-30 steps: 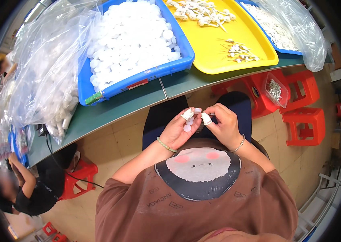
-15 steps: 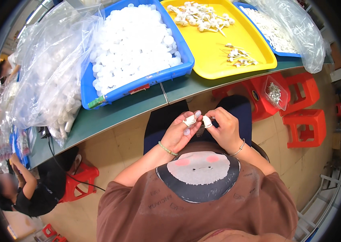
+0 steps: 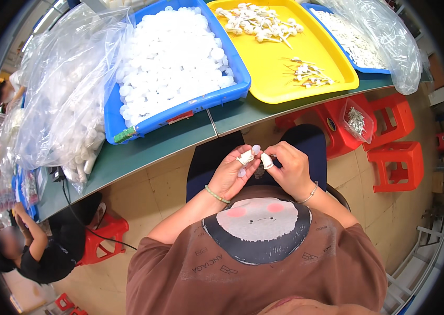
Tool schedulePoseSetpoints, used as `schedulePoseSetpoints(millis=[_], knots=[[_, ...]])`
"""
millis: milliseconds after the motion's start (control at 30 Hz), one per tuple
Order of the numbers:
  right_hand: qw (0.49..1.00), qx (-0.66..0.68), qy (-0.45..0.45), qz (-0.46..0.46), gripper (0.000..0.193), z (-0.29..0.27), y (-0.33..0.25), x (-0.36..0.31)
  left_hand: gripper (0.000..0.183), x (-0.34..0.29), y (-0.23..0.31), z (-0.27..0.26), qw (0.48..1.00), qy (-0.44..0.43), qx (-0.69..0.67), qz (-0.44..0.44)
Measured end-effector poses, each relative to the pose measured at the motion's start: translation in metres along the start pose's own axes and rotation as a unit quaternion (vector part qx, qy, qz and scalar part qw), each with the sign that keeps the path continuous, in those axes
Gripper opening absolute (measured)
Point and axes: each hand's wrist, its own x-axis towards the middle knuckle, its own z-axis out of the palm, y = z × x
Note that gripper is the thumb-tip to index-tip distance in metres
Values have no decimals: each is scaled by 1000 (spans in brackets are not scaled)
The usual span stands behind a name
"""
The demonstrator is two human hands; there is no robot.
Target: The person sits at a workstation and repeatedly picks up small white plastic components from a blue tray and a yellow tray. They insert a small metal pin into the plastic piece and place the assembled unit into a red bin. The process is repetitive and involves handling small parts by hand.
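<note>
Over my lap, just off the table's edge, my left hand point(image 3: 231, 173) is turned palm up with curled fingers. It holds a small translucent white plastic cap point(image 3: 256, 149) at the fingertips, and a second cap point(image 3: 241, 172) lies against the fingers. A white wrap point(image 3: 245, 157) covers the left thumb. Close beside it, my right hand point(image 3: 291, 167) is closed in a pinch, its thumb also under a white cover point(image 3: 267, 161). Whatever the right fingers hold is too small to make out. The two hands nearly touch at their tips.
Ahead on the green table point(image 3: 143, 152) stand a blue bin point(image 3: 180, 113) of translucent caps, a yellow tray point(image 3: 269, 63) with white-headed, thin-stemmed parts, and another blue tray point(image 3: 372, 70) of small white pieces. A plastic bag point(image 3: 56, 100) lies left. Red stools point(image 3: 396, 167) are right; a person point(image 3: 48, 252) sits left.
Both hands stay nearly in place; the right thumb and fingers have shifted slightly toward the left hand. The trays look unchanged.
</note>
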Motion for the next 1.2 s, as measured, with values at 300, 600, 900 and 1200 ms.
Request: schedulePoseSetpoints(millis=[300, 600, 900, 1200], knots=[[1000, 19, -19, -5, 21, -1, -4, 3, 25, 0, -2, 3, 991, -11, 115, 67], [967, 115, -141, 180, 20, -6, -3, 0, 33, -2, 2, 4, 987, -16, 143, 67], [996, 50, -69, 7, 14, -6, -2, 4, 28, 0, 3, 0, 991, -14, 125, 34], [835, 389, -222, 319, 8, -11, 6, 5, 24, 2, 0, -13, 979, -18, 200, 34]])
